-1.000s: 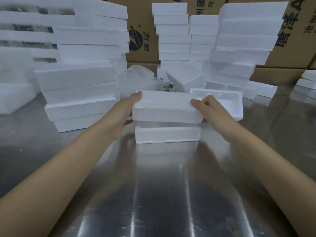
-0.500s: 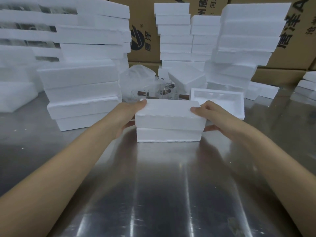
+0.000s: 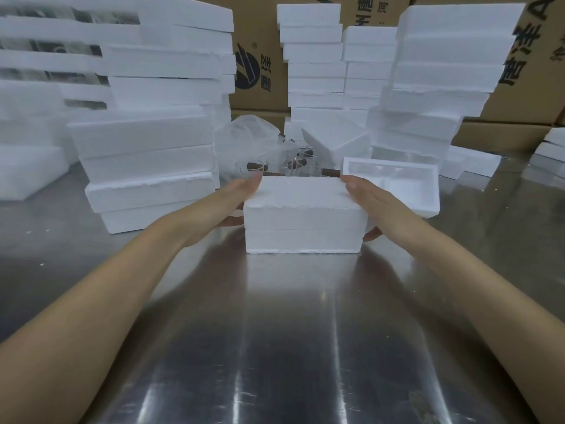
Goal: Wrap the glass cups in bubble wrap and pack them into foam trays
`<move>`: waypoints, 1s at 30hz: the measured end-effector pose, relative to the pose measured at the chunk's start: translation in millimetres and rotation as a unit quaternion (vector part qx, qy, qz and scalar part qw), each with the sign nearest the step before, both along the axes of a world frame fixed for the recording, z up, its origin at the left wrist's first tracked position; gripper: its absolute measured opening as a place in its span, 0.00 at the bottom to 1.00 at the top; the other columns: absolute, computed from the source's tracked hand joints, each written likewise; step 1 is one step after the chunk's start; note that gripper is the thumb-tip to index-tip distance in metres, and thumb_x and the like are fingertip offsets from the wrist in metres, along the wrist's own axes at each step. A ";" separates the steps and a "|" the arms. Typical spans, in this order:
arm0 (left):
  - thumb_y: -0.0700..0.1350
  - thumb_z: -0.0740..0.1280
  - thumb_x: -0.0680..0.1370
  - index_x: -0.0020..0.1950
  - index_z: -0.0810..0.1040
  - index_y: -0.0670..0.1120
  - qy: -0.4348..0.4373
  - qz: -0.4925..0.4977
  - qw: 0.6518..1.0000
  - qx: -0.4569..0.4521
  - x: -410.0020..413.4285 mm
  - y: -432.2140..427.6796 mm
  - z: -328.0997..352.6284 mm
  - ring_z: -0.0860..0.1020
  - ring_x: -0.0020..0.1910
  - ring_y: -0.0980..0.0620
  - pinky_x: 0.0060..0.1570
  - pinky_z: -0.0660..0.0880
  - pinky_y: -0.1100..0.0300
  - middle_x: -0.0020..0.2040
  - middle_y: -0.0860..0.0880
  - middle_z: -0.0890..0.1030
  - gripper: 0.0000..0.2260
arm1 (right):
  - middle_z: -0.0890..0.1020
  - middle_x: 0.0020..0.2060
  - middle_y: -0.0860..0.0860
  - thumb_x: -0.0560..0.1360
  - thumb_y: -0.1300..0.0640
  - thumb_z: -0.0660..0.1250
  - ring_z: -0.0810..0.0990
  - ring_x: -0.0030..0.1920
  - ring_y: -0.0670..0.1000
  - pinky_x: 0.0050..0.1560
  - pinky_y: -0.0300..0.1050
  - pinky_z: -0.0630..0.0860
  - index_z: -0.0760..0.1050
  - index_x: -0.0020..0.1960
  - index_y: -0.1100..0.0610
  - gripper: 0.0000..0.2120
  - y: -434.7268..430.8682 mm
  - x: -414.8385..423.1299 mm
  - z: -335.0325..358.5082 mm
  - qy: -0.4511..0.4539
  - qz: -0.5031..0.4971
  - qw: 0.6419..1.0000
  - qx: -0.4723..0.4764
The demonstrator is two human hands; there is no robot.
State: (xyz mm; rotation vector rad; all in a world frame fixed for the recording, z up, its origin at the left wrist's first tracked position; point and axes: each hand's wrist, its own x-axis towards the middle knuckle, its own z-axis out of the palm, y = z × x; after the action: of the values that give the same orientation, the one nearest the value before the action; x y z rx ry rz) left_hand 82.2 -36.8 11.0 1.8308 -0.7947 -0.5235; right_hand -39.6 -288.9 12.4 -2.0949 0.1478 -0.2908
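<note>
Nearest the camera lies the bare steel table (image 3: 284,347), with both forearms reaching forward across it. At the middle of the table a foam lid tray (image 3: 301,203) sits flush on a lower foam tray (image 3: 302,241), the two forming one closed white block. The left hand (image 3: 226,203) grips the block's left end, thumb on the top edge and fingers curled under the side. The right hand (image 3: 376,203) grips the right end the same way, fingertips showing below the block's corner. Just behind and to the right lies an open foam tray (image 3: 428,191), hollow side up. Behind the block stand clear glass cups (image 3: 293,163) beside crumpled bubble wrap (image 3: 247,133). Farther back rise stacks of foam trays (image 3: 146,154), left and right, against cardboard boxes (image 3: 263,47).
</note>
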 end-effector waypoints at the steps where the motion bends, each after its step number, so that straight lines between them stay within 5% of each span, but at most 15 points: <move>1: 0.74 0.61 0.69 0.67 0.69 0.65 -0.001 -0.025 1.000 0.011 2.2 3.3 -1.1 0.74 0.62 0.65 0.62 0.70 0.60 0.63 0.65 0.76 0.29 | 0.74 0.60 0.35 0.77 0.34 0.53 0.77 0.55 0.40 0.38 0.37 0.78 0.66 0.67 0.33 0.19 -0.1 1.2 -1.2 0.001 -0.007 1.000 -0.004; 6: 0.55 0.81 0.62 0.75 0.58 0.55 -0.115 -0.010 0.990 0.084 9.7 -0.2 -9.9 0.68 0.69 0.56 0.70 0.67 0.52 0.70 0.58 0.68 0.48 | 0.76 0.57 0.41 0.79 0.39 0.54 0.79 0.50 0.44 0.38 0.37 0.77 0.66 0.67 0.35 0.17 -6.8 4.6 -4.7 0.014 -0.014 1.000 -0.009; 10: 0.50 0.79 0.63 0.74 0.58 0.56 -0.093 -0.012 0.993 0.066 13.6 -1.4 -15.0 0.69 0.67 0.57 0.67 0.68 0.57 0.69 0.58 0.68 0.44 | 0.75 0.58 0.43 0.80 0.40 0.55 0.78 0.51 0.43 0.31 0.32 0.75 0.66 0.67 0.36 0.16 -10.0 7.0 -6.1 0.024 -0.008 1.000 -0.001; 14: 0.49 0.79 0.64 0.62 0.62 0.68 -0.098 -0.028 0.994 0.040 14.1 -2.0 -16.7 0.71 0.58 0.73 0.50 0.71 0.75 0.59 0.72 0.71 0.36 | 0.76 0.52 0.40 0.81 0.42 0.53 0.79 0.46 0.44 0.32 0.35 0.76 0.66 0.64 0.35 0.13 -12.2 12.9 -10.5 0.038 -0.013 0.999 0.008; 16: 0.48 0.80 0.65 0.59 0.63 0.70 -0.112 -0.024 0.993 0.030 14.4 -2.0 -17.8 0.70 0.54 0.77 0.45 0.70 0.80 0.55 0.75 0.71 0.34 | 0.75 0.50 0.40 0.81 0.45 0.54 0.79 0.45 0.47 0.38 0.45 0.78 0.66 0.61 0.35 0.10 -9.9 21.9 -9.4 0.043 -0.041 0.998 0.029; 18: 0.50 0.80 0.65 0.57 0.64 0.71 -0.120 -0.014 0.992 0.024 15.3 -1.5 -19.1 0.70 0.53 0.77 0.45 0.69 0.80 0.57 0.72 0.71 0.33 | 0.76 0.58 0.45 0.83 0.52 0.53 0.78 0.55 0.52 0.56 0.51 0.75 0.66 0.67 0.44 0.14 -10.3 31.7 -10.5 0.033 -0.059 0.997 -0.025; 20: 0.52 0.81 0.63 0.56 0.64 0.71 -0.121 0.003 0.992 0.025 16.2 -1.3 -19.9 0.70 0.54 0.76 0.46 0.70 0.77 0.56 0.72 0.70 0.33 | 0.67 0.72 0.53 0.84 0.60 0.50 0.67 0.70 0.55 0.70 0.44 0.61 0.59 0.75 0.55 0.20 -22.3 25.3 -18.8 0.010 0.025 0.993 -0.113; 22: 0.53 0.81 0.61 0.55 0.65 0.71 -0.116 0.013 0.993 0.026 15.4 -1.6 -19.5 0.71 0.54 0.74 0.48 0.68 0.74 0.57 0.72 0.71 0.32 | 0.58 0.76 0.56 0.84 0.62 0.46 0.58 0.75 0.55 0.71 0.41 0.52 0.51 0.77 0.60 0.21 -24.3 19.8 -22.9 -0.017 0.055 0.993 -0.099; 24: 0.51 0.81 0.62 0.57 0.65 0.69 -0.124 0.012 0.992 0.024 13.4 -1.5 -16.8 0.72 0.56 0.72 0.50 0.68 0.73 0.57 0.70 0.72 0.33 | 0.55 0.77 0.58 0.85 0.60 0.44 0.56 0.76 0.56 0.70 0.39 0.56 0.49 0.77 0.61 0.21 -23.0 14.8 -19.1 -0.036 0.045 0.997 -0.046; 27: 0.49 0.82 0.62 0.63 0.66 0.62 -0.148 0.025 0.989 0.006 5.3 1.1 1.4 0.72 0.59 0.68 0.53 0.70 0.70 0.59 0.66 0.73 0.36 | 0.74 0.67 0.57 0.76 0.35 0.47 0.74 0.65 0.59 0.48 0.36 0.75 0.74 0.65 0.41 0.26 -4.0 14.4 4.4 -0.002 -0.008 0.995 0.100; 28: 0.51 0.83 0.60 0.64 0.67 0.60 -0.161 0.037 0.986 -0.009 2.0 3.5 12.1 0.73 0.58 0.67 0.53 0.71 0.69 0.59 0.66 0.74 0.38 | 0.79 0.61 0.53 0.70 0.30 0.49 0.79 0.59 0.57 0.43 0.40 0.77 0.74 0.61 0.34 0.26 -5.3 9.5 7.6 -0.043 -0.009 0.986 0.159; 30: 0.57 0.82 0.55 0.63 0.69 0.59 -0.189 0.082 0.977 -0.059 -5.9 14.3 37.8 0.75 0.56 0.68 0.50 0.73 0.72 0.57 0.66 0.77 0.40 | 0.83 0.55 0.46 0.68 0.29 0.49 0.83 0.49 0.52 0.38 0.43 0.78 0.67 0.68 0.36 0.30 -17.3 4.7 7.7 -0.117 0.006 0.962 0.246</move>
State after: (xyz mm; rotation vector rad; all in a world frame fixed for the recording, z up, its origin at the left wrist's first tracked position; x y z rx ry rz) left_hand 76.3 -22.5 48.8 1.8889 -0.8946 -0.0173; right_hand -34.9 -306.3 20.1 -1.5547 0.0563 -0.4436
